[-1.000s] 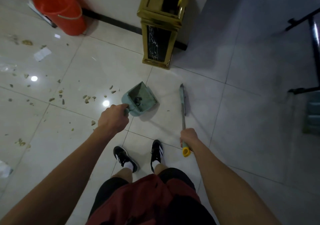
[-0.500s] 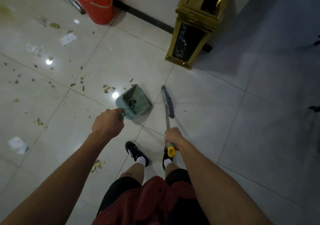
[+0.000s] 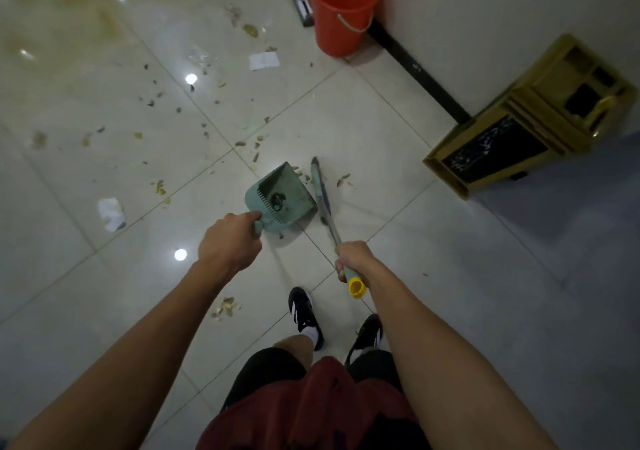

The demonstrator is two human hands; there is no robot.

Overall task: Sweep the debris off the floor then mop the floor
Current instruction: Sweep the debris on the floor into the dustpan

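A person's left hand (image 3: 228, 243) curls around a green dustpan (image 3: 281, 197) handle; right hand (image 3: 354, 259) fingers wrap a broom (image 3: 322, 193) handle. Scattered debris (image 3: 242, 144), seemingly nutshells, lies beyond both fists on the floor (image 3: 450, 259).

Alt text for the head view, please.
Seen from above, a person's left hand grips a green dustpan and the right hand a broom, on a tiled floor littered with debris. An orange bucket stands by the wall.
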